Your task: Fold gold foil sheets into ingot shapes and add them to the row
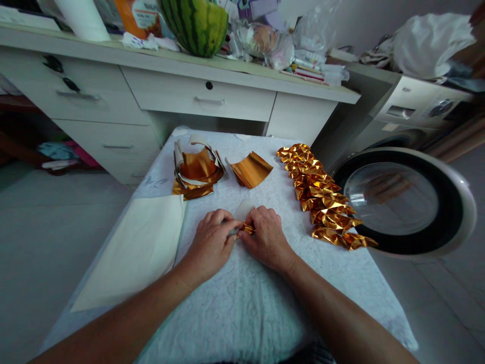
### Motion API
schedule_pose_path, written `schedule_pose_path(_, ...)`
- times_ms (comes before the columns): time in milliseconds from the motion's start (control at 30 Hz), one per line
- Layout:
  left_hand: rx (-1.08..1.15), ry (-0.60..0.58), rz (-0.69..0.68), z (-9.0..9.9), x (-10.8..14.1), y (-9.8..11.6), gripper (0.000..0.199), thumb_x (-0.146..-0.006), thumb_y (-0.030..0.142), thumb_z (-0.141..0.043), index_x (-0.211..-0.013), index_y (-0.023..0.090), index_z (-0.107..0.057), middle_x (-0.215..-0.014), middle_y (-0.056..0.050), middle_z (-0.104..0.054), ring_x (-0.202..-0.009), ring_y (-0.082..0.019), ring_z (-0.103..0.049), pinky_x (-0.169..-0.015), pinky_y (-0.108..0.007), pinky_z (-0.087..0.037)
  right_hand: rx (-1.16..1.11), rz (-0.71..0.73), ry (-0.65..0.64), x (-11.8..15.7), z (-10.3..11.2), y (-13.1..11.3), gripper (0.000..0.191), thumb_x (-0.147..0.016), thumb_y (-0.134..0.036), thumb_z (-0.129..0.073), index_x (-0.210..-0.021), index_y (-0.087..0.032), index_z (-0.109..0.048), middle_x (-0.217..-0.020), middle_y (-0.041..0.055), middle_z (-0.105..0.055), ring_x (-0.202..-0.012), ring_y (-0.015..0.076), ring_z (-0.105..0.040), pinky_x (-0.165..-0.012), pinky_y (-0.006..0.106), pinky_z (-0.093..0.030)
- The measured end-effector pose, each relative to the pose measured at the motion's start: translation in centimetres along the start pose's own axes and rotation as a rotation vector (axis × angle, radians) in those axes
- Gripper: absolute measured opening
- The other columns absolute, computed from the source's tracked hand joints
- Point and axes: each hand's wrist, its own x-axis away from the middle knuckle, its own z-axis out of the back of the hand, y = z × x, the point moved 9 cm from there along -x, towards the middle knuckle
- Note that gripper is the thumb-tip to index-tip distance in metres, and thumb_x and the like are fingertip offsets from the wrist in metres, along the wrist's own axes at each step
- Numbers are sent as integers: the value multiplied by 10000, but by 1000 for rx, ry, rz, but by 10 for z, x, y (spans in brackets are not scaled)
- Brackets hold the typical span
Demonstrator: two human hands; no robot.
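White desk (242, 103) beside silvery washing machine (411, 96)

Table (295, 237): paper (136, 247) is lying left, folded foils (322, 194) right.
Sheets (253, 171): lying between pile (199, 167) and folded foils.
Desk (170, 96): standing behind, holding melon (204, 30).
Washer (373, 134): standing right.

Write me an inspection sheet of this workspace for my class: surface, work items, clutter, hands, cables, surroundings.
Surface: pale patterned tablecloth, somewhat wrinkled.
Work items: rows of folded gold foil pieces at right; curled gold foil bundle at far left; smaller gold foil stack beside it.
Clutter: large off-white sheet on the table's left; watermelon and plastic bags on the counter behind.
Hands: left hand and right hand both hold a small gold foil piece, partly hidden.
Cables: nothing seen.
Surroundings: white drawers ahead; washing machine door open at right.
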Motion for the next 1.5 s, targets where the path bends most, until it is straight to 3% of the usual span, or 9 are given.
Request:
schedule_pose_path(467, 5, -40, 1, -2, 1, 0, 373, -771, 74, -521, -1079, 238, -655, -1060, -45, -561, -1059, -241, -488, -940, -437, -426, 27, -28, -4, 0, 2, -2, 224, -819, -345, -635, -959, -204, -532, -973, 55, -566, -910, 237, -467, -768, 349, -324)
schedule_pose_path(700, -1, -37, 12, -1, 2, 0, 355, -741, 95, -560, -1051, 229, -670, -1044, -47, -568, -1041, -245, -496, -930, -436, -432, -5, -28, -18, -1, 1, -1, 243, -806, -292, -613, -1020, -212, -532, -1014, 52, -570, -932, 239, -465, -779, 355, -325)
schedule_pose_path(933, -8, -7, -3, 0, -1, -1, 220, -846, 189, -578, -1030, 242, -686, -1009, -41, -575, -1002, -236, -507, -895, -425, -435, -17, -30, -30, -1, 2, -3, 225, -820, -263, -573, -1031, -197, -532, -1040, 72, -572, -947, 246, -467, -798, 371, -331)
schedule_pose_path(1067, -23, -2, 8, -1, -2, -1, 232, -826, 160, -613, -1024, 250, -695, -986, -35, -579, -979, -233, -511, -872, -410, -437, -38, -27, -31, -1, 2, -2, 232, -827, -239, -562, -1053, -205, -527, -1045, 71, -572, -951, 246, -468, -798, 368, -335)
schedule_pose_path(1500, -25, -26, 22, -1, -1, 0, 271, -809, 144, -604, -1038, 253, -697, -992, -38, -579, -987, -237, -505, -897, -415, -433, -131, 14, -109, -3, 0, 4, 446, -799, -59, -514, -1210, -232, -489, -1059, 55, -562, -948, 221, -461, -849, 360, -347)
